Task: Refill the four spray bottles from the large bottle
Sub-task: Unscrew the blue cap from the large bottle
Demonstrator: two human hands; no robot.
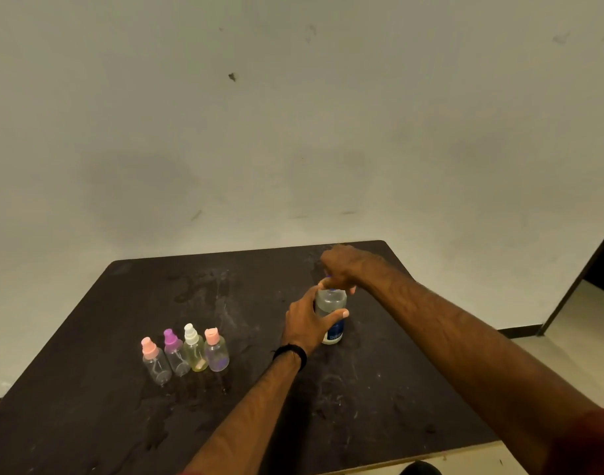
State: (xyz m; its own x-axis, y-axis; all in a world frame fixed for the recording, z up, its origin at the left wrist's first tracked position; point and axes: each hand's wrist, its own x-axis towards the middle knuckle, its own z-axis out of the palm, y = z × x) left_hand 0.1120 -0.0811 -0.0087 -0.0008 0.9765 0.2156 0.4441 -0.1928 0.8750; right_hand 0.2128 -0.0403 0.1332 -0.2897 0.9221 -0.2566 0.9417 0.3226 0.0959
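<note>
The large clear bottle (333, 305) with a blue label stands upright on the dark table (88, 423), right of centre. My left hand (309, 320) grips its body from the left, thumb across the front. My right hand (341, 269) is curled over the bottle's top, fingers round the cap, which is mostly hidden. A row of small spray bottles stands at the left: one with a pink top (154, 363), one with a purple top (175, 354), a yellowish one with a white top (193, 351), and a pink-capped one (216, 351).
The table's far edge meets a pale wall (293, 132). At the right, the tabletop ends above a light floor (567, 330), with a dark door frame (581, 275) beyond. Smudges and wet marks streak the tabletop.
</note>
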